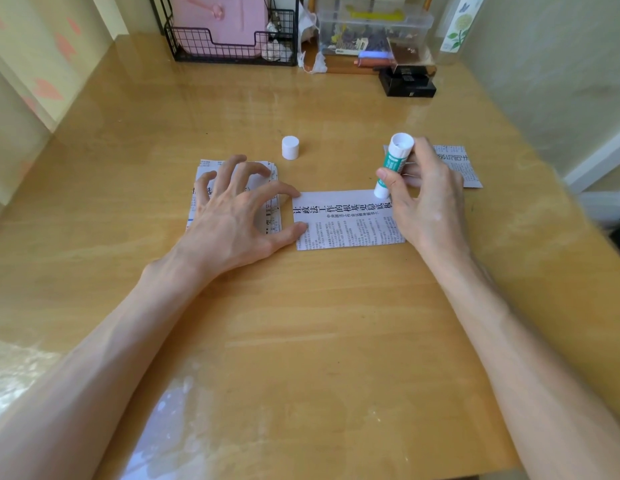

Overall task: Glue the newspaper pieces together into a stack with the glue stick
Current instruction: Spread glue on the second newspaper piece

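A single newspaper piece [346, 220] lies flat at the middle of the wooden desk. My right hand [426, 199] grips a green and white glue stick [391, 166], tilted, with its lower end on the piece's far right corner. My left hand [232, 209] has spread fingers; its thumb and forefinger press the piece's left edge. Under that hand lies a pile of several newspaper pieces [232, 188]. Another piece [457, 164] lies behind my right hand, partly hidden. The glue stick's white cap [290, 147] stands apart on the desk.
Along the back edge stand a black wire rack [232, 39] holding a pink item, a clear plastic box [374, 29] of small objects and a black box [407, 83]. A wall runs along the right side. Bare desk [319, 341] lies in front of the papers.
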